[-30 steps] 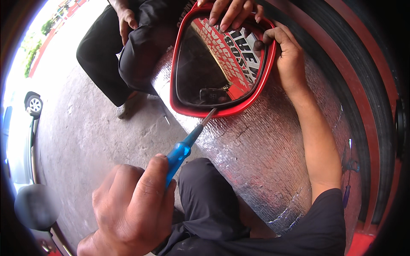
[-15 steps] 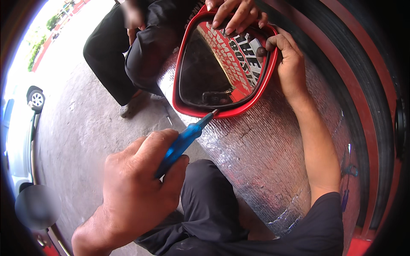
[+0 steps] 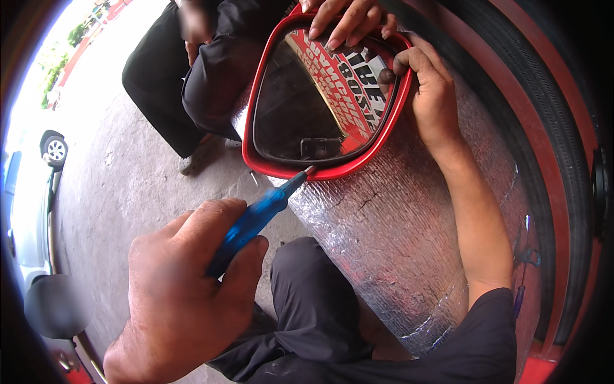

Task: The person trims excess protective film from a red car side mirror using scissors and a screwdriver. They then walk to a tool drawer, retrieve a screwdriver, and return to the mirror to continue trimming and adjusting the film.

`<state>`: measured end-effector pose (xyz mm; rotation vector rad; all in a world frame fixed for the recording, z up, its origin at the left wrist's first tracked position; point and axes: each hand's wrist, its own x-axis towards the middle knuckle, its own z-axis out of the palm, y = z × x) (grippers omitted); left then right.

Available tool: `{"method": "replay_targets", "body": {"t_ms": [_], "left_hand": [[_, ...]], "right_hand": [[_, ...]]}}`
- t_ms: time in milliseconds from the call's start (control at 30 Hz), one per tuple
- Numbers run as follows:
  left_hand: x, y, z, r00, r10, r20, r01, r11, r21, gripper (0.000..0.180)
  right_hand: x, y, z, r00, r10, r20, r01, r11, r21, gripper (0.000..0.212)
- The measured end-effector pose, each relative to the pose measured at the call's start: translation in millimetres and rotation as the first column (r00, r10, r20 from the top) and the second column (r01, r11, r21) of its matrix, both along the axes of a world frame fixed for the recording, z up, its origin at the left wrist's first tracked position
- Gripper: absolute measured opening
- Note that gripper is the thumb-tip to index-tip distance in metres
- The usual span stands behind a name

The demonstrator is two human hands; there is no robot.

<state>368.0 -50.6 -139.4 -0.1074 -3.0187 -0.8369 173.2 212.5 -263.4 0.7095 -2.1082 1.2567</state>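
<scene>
A red car side mirror (image 3: 252, 109) lies glass up on a silver foil-wrapped roll (image 3: 396, 243). Its glass (image 3: 288, 115) reflects red and white lettering. My left hand (image 3: 185, 288) is shut on a blue-handled screwdriver (image 3: 256, 221), whose tip touches the lower rim of the red housing. My right hand (image 3: 435, 102) grips the mirror's right edge, with the thumb on the rim. Another person's hand (image 3: 345, 22) presses on the mirror's top edge.
The other person, in black clothes (image 3: 166, 83), sits across from me on the concrete ground (image 3: 115, 185). A black tyre and red bodywork (image 3: 543, 128) curve along the right. A white car (image 3: 25, 192) stands at the far left. My dark trouser leg (image 3: 313, 307) lies below the roll.
My left hand has risen and shifted right while the screwdriver tip stays at the mirror's lower rim. The mirror sits slightly higher and more tilted in view.
</scene>
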Motion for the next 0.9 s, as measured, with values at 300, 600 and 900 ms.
{"method": "replay_targets", "body": {"t_ms": [300, 600, 900], "left_hand": [[10.7, -1.1, -0.4, 0.999, 0.028, -0.029, -0.027, 1.0, 0.015, 0.031], [23.9, -1.8, -15.8, 0.989, 0.134, -0.055, -0.115, 0.959, 0.259, 0.028], [45.1, -12.9, -55.6, 0.94, 0.241, -0.242, -0.137, 0.916, 0.378, 0.046]], "right_hand": [[4.4, -5.3, 3.3, 0.997, -0.056, -0.062, 0.062, 0.993, 0.098, 0.01], [5.7, -5.3, 3.6, 0.999, -0.035, -0.028, 0.037, 0.996, 0.081, 0.01], [7.0, -3.0, 3.4, 0.998, -0.055, -0.038, 0.059, 0.992, 0.109, 0.011]]}}
